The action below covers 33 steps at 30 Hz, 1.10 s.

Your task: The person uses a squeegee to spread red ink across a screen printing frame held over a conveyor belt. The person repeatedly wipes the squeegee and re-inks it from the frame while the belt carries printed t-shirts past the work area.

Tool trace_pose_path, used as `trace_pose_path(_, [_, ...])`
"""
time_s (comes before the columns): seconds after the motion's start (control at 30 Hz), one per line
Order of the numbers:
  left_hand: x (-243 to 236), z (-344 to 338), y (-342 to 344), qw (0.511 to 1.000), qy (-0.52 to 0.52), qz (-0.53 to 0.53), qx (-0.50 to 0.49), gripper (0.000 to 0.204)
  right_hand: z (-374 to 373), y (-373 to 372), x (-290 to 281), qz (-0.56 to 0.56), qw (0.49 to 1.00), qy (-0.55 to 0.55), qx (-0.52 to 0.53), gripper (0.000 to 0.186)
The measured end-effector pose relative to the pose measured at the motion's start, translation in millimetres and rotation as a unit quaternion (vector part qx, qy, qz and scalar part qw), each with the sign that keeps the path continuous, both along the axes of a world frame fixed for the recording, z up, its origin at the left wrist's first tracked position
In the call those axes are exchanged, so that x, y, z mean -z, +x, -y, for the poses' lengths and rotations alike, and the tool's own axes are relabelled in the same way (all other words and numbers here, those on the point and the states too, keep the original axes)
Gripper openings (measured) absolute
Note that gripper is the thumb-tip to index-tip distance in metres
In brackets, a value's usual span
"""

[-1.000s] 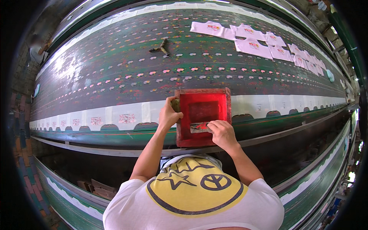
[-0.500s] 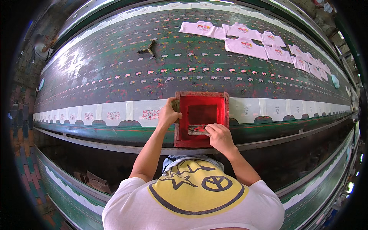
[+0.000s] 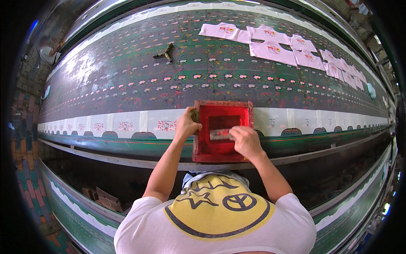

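Observation:
A wooden screen-printing frame point(image 3: 224, 103), its inside covered in red ink, lies across the white fabric strip point(image 3: 95, 123) near the front edge of the long table. My left hand point(image 3: 186, 126) is closed around the frame's left side, thumb over the rim. Inside the frame, my right hand point(image 3: 247, 142) grips a squeegee point(image 3: 219, 134) by its right end. The squeegee lies crosswise on the screen, just below a darker rectangle point(image 3: 225, 122). Motion blurs the right fingers slightly, and the fabric under the frame is hidden.
Printed white fabric pieces point(image 3: 270, 50) lie at the far right of the table point(image 3: 139, 99). A dark three-armed object point(image 3: 165, 54) rests left of centre. Small printed marks run in rows over the surface. Another person point(image 3: 47, 53) is at the far left.
My right hand has pushed the squeegee a little away from me over the screen. My left hand keeps its hold on the frame. The person at the far left shows more clearly.

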<state>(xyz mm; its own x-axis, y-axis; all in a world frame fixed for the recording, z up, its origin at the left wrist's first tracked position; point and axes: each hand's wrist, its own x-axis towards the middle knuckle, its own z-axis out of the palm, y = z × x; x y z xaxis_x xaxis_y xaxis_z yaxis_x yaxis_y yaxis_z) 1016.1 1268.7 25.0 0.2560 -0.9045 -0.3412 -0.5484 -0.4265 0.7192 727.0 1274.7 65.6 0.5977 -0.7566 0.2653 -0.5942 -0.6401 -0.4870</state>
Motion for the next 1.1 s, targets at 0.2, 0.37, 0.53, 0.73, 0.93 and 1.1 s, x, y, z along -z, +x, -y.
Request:
trace_pose_path(0.2, [-8.0, 3.5, -3.7, 1.000, 0.013, 0.005, 0.010, 0.086, 59.9, 21.0, 20.9, -0.007, 0.999, -0.027, 0.039, 0.018])
trace_pose_path(0.37, [-0.9, 0.1, -0.4, 1.000, 0.016, 0.013, 0.014, 0.088, 7.2, 12.1, 25.6, -0.006, 0.999, -0.044, 0.030, 0.015])
trace_pose_path(0.53, [0.7, -0.2, -1.0, 1.000, 0.011, 0.016, 0.017, 0.088, -49.0, -0.9, 22.1, 0.003, 0.997, -0.064, 0.039, 0.024])
trace_pose_path(0.73, [5.3, 2.7, 1.0, 0.999, -0.018, -0.044, 0.009, 0.088, -42.9, -8.4, 18.5, 0.025, 0.998, -0.052, 0.038, 0.026])
trace_pose_path(0.93, [-6.1, 14.5, -56.4, 0.995, -0.039, -0.092, -0.007, 0.088, -28.3, -59.7, 3.5, 0.001, 0.995, -0.085, 0.050, 0.016])
trace_pose_path(1.1, [7.2, 29.7, -129.9, 0.994, -0.062, -0.086, 0.000, 0.089, -16.1, -131.9, 4.8, -0.001, 0.994, -0.089, 0.057, 0.018])
